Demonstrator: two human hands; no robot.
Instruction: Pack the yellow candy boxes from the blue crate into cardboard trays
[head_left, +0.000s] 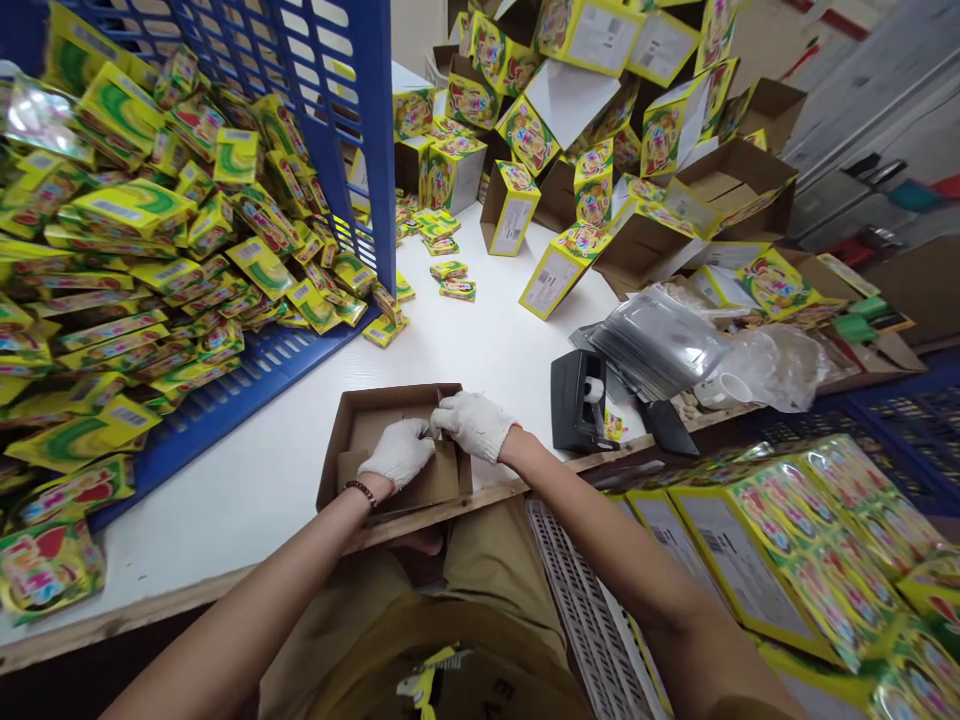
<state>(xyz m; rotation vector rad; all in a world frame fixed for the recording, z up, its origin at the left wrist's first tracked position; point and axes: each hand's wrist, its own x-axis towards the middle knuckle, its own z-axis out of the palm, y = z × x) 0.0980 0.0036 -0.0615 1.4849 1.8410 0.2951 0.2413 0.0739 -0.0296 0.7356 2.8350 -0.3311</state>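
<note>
A brown open cardboard box lies at the table's front edge with its inside facing up. My left hand, in a white knit glove, is over the inside of the box with thumb and fingers pinched together. My right hand, gloved the same way, reaches across the box's right wall, its fingers bent and closed close to the left fingertips. Whatever lies between the fingers is too small to make out. Just right of the box stands a black tape dispenser with a white roll.
A blue crate heaped with small yellow-green packs fills the left. Empty yellow display boxes pile up at the back. Clear plastic trays and a white cup lie right. Filled boxes stand lower right.
</note>
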